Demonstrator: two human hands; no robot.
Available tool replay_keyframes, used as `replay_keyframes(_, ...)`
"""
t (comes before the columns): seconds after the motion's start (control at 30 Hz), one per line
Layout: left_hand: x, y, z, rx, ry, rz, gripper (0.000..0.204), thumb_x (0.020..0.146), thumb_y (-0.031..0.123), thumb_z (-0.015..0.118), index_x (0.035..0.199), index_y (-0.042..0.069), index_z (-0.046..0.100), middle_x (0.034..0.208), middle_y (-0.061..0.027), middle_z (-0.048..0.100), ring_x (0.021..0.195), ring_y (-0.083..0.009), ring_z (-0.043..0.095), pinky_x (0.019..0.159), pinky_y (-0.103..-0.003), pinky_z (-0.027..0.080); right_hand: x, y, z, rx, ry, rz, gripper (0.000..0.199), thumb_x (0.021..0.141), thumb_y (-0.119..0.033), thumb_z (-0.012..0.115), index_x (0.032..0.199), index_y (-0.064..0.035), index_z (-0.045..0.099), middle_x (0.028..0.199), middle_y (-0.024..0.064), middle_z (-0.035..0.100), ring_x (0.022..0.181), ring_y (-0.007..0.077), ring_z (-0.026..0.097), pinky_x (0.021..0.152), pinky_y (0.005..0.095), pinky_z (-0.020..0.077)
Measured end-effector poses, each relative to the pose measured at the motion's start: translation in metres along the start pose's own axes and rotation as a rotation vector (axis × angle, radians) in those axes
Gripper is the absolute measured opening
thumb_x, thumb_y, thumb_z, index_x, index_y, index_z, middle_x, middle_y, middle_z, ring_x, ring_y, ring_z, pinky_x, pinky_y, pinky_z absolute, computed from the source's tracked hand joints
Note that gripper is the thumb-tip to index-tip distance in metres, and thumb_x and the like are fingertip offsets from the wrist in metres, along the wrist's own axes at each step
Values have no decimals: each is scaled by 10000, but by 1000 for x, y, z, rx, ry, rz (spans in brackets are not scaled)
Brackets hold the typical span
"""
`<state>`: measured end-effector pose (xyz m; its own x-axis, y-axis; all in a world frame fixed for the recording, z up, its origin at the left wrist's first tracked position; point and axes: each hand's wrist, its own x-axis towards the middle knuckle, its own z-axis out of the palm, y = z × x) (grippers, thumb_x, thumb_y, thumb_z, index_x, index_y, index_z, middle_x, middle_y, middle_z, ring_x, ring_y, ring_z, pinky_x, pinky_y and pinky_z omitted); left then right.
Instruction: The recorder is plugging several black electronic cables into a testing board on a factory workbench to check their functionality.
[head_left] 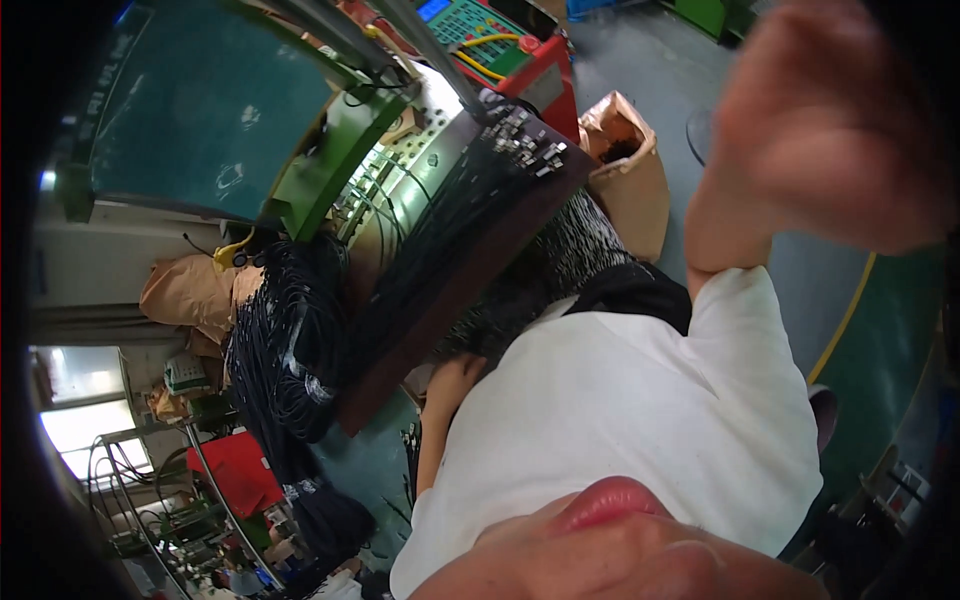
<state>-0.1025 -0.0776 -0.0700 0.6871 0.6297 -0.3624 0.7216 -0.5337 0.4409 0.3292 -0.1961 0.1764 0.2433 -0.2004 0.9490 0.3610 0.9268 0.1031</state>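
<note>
My R fingers (845,145): 2 o'clock, blurred, nr lens; can't tell if gripping.
My L fingers (468,369): approx 6 o'clock of ctr, by my wht shirt (620,400); partly hidden, can't tell grip.
Blk cables (425,255): 11 o'clock, on brn surface (380,400), metal ends (528,142) at 12-1.
Looped bundle (285,335): 9 o'clock.
Grn machine (332,168): 10-11 o'clock.
Brn bag (642,212): 2 o'clock.

the right hand (830,140) is blurred, its fingers perhaps curled.
</note>
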Motion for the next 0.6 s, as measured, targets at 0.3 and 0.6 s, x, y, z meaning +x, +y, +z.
replay_keyframes(0.3, -53, 19, 13, -127, -52, -143, 264, 914, 294, 536, 895, 72, 676, 850, -170, 680, 809, -375, 661, 702, -484, 519, -264, -2, 28, 34, -1787, 1594, 285, 914, -283, 600, 1081, -64, 674, 1010, 149, 676, 994, 350, 628, 864, 436, 499)
replay_keyframes(0.6, -83, 21, 20, -453, -134, -394, 272, 905, 255, 548, 1016, 27, 647, 914, -217, 683, 872, -424, 646, 768, -487, 509, -300, 0, -4, 78, -1565, 1658, 362, 852, -318, 683, 1106, -61, 652, 1060, 195, 653, 984, 370, 617, 846, 424, 497)
